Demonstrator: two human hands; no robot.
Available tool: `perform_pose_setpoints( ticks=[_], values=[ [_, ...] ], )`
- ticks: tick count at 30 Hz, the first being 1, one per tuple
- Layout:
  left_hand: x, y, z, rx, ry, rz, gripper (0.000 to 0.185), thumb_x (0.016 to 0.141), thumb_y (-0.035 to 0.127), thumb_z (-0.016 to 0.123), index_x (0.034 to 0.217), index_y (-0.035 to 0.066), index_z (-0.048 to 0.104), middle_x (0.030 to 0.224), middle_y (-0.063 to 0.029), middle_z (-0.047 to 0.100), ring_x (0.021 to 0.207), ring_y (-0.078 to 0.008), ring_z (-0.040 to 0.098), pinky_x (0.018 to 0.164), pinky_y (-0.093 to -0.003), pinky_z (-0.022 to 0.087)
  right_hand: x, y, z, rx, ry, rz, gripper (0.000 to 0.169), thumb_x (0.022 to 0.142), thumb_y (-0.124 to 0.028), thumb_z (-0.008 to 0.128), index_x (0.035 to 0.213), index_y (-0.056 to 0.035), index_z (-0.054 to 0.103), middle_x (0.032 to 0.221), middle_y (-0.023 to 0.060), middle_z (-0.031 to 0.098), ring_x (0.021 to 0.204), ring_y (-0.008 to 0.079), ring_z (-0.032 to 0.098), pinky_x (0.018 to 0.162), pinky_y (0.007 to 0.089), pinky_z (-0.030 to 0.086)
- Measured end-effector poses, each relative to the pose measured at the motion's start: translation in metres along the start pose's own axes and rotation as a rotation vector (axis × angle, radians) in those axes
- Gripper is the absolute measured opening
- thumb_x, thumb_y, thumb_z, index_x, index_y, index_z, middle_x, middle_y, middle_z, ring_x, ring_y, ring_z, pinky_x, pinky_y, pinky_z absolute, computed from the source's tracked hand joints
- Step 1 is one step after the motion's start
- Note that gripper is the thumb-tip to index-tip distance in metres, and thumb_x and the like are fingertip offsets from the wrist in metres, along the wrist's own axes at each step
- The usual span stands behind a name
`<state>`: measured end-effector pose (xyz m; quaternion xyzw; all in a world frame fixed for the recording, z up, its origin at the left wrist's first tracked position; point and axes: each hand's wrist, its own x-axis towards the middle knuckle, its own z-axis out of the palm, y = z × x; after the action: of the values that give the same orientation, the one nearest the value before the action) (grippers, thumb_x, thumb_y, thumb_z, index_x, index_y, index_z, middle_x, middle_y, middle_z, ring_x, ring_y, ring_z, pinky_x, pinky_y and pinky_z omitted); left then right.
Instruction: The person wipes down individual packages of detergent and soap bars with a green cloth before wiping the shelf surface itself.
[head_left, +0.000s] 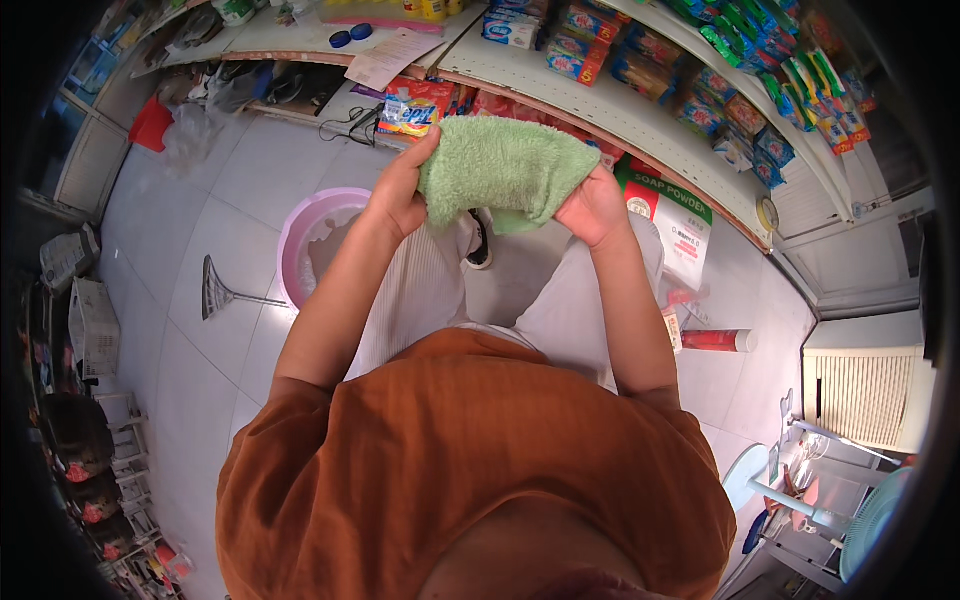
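Observation:
A light green terry cloth (506, 169) is stretched between my two hands, above my knees and in front of the lower shelf. My left hand (403, 187) grips its left end, with the thumb on top near the upper corner. At the cloth's right end, my right hand (596, 206) holds the edge; part of its fingers is hidden behind the fabric. The cloth is folded over, and a lower flap hangs near its right side. To the left of my left forearm, a pink plastic basin (289, 247) with greyish water in it stands on the floor, partly hidden by that arm.
White metal shelves (480, 64) with packaged soap run across the front. A detergent bag (420, 107) lies on the lower shelf. A soap powder bag (679, 225) and a red cylinder (716, 340) are at right. A long-handled metal tool (217, 289) lies left; a pale blue fan (874, 525) is lower right.

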<state>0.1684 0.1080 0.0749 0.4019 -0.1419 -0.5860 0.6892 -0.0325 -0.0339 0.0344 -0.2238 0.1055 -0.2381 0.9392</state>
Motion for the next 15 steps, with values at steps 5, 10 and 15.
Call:
perform_pose_setpoints(
  ticks=[5,10,15],
  values=[
    [0.001,0.027,-0.024,-0.196,-0.063,0.007,0.041,0.094,0.036,0.050,0.116,0.003,0.055,0.113,-0.0101,0.060,0.102,-0.0215,0.059,0.090,-0.0367,0.048,0.019,-0.006,0.035,0.046,-0.146,0.079,0.048,0.095,-0.034,0.036,0.124,0.0038,0.047,0.124,0.0172,0.054,0.116,0.0305,0.052,0.101,0.0442,0.038],
    [0.003,0.046,-0.038,-0.186,-0.022,0.072,0.040,0.092,0.034,0.052,0.116,0.002,0.055,0.111,-0.0117,0.061,0.102,-0.0229,0.059,0.091,-0.0372,0.047,0.064,0.003,0.018,-0.177,-0.090,0.063,0.036,0.093,-0.021,0.048,0.121,0.0027,0.048,0.118,0.0156,0.058,0.107,0.0269,0.058,0.094,0.0416,0.045],
    [-0.018,0.062,-0.030,0.052,0.069,0.212,0.033,0.088,0.022,0.057,0.113,0.002,0.056,0.104,-0.0091,0.062,0.096,-0.0222,0.061,0.090,-0.0361,0.048,0.107,0.009,0.007,-0.059,-0.056,0.064,0.028,0.092,-0.016,0.051,0.116,0.0000,0.052,0.111,0.0122,0.061,0.102,0.0242,0.060,0.092,0.0394,0.047]
  ],
)
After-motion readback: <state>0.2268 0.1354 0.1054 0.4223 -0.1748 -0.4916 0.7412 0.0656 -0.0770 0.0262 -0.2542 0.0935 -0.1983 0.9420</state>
